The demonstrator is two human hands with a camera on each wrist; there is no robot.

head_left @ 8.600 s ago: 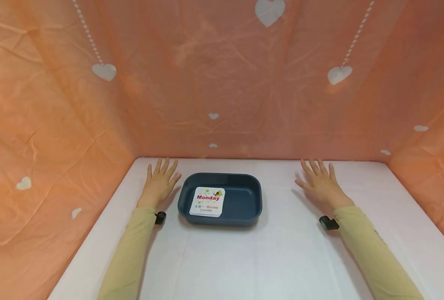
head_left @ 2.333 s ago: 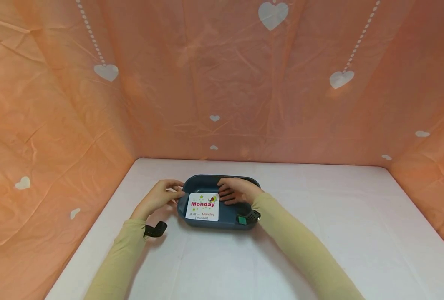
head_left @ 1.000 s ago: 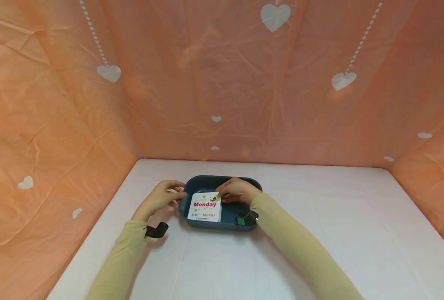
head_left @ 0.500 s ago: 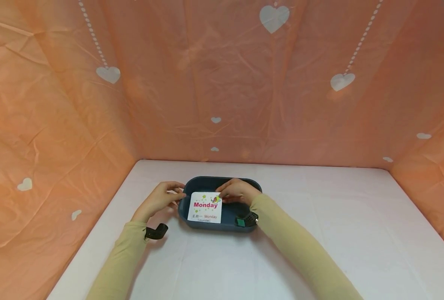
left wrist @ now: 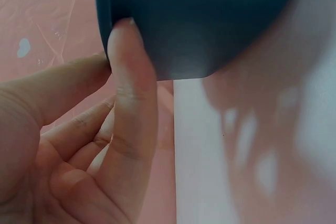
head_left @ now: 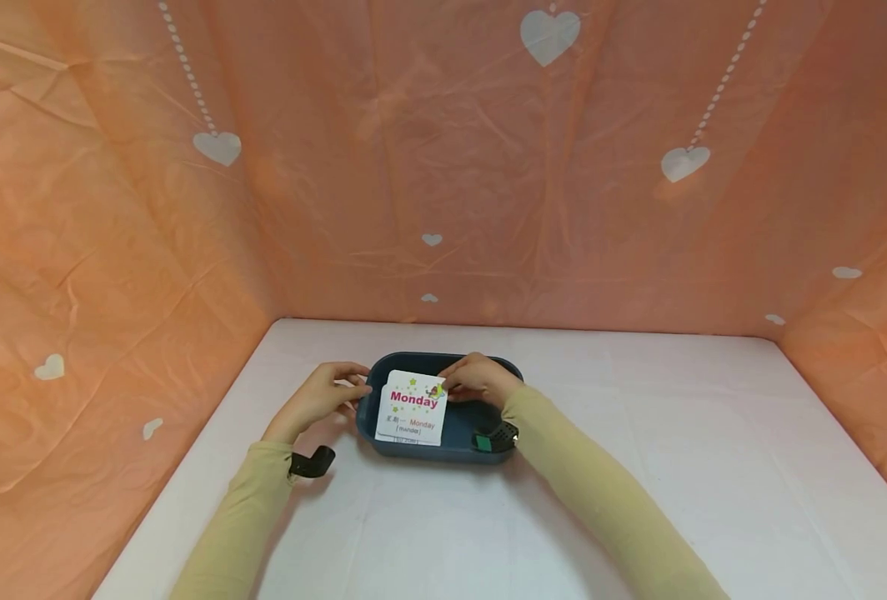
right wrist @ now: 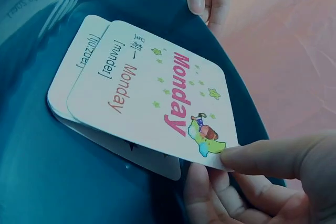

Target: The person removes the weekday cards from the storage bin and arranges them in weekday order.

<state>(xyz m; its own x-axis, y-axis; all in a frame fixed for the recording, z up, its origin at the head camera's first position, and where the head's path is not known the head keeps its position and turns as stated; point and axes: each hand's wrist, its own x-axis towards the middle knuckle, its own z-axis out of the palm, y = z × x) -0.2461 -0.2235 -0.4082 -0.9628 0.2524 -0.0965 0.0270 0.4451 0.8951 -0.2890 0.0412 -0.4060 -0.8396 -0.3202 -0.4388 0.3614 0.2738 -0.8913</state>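
Observation:
A dark blue tray (head_left: 481, 454) with rounded corners stands on the white table. My left hand (head_left: 322, 400) pinches its left rim between thumb and fingers; in the left wrist view the thumb (left wrist: 131, 72) presses the tray's outer wall. My right hand (head_left: 481, 379) reaches into the tray and pinches the corner of the "Monday" flashcard (right wrist: 152, 87), thumb on top. That card is lifted at the held corner and slid off the stack of cards (right wrist: 79, 51) beneath, which shows part of another card's phonetic print.
The white table (head_left: 638, 458) is bordered by an orange curtain (head_left: 488, 167) with white hearts at the back and sides. A small black camera is worn on each wrist, the right one (head_left: 496, 437) overlapping the tray's front right corner in the head view.
Both hands came in from the table's sides to the tray. In the last half second the right hand has lifted the Monday flashcard and shifted it away from the wearer, uncovering the card beneath.

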